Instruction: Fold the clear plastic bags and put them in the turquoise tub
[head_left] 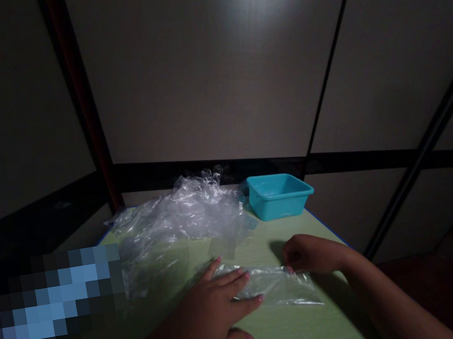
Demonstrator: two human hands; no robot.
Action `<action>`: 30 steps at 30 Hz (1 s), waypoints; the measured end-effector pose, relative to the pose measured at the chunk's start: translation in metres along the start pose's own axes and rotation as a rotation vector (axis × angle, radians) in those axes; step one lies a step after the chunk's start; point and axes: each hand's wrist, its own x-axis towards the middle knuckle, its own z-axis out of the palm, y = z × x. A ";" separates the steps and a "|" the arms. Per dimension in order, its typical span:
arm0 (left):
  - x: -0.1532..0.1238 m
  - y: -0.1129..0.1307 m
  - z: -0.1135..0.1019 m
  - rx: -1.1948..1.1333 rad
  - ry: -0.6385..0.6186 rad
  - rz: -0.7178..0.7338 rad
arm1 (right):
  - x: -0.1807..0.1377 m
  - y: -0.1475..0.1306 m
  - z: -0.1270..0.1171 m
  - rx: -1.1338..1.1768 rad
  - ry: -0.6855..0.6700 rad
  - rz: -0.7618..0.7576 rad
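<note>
A clear plastic bag [277, 287] lies flat on the light green table [273, 331], near the front. My left hand [218, 311] rests on the bag's left part with its fingers spread. At the bag's upper right edge, my right hand [308, 254] is closed, its fingertips pinched on the plastic. Behind the hands sits a loose heap of crumpled clear plastic bags [190, 209]. The left fingers cover part of the flat bag.
A turquoise plastic basin [282, 206] stands at the table's back right corner, beside the heap. Behind the table rise dark wall panels [204, 81] with black strips. A pixelated patch covers the lower left.
</note>
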 end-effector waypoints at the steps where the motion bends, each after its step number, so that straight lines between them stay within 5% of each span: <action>1: 0.000 0.000 0.001 0.004 0.006 0.004 | 0.000 0.000 -0.001 -0.005 -0.004 0.010; 14: 0.001 -0.001 0.003 -0.003 0.037 0.018 | -0.002 0.003 -0.003 -0.046 0.078 0.055; 22: 0.002 0.007 -0.003 -0.028 0.029 -0.037 | 0.005 -0.031 0.016 0.004 0.503 -0.176; 25: 0.003 0.011 -0.003 -0.030 0.068 -0.063 | 0.007 -0.040 0.037 -0.106 0.418 -0.318; 30: 0.003 0.009 0.004 0.039 0.096 -0.050 | 0.014 -0.043 0.060 -0.265 0.242 -0.317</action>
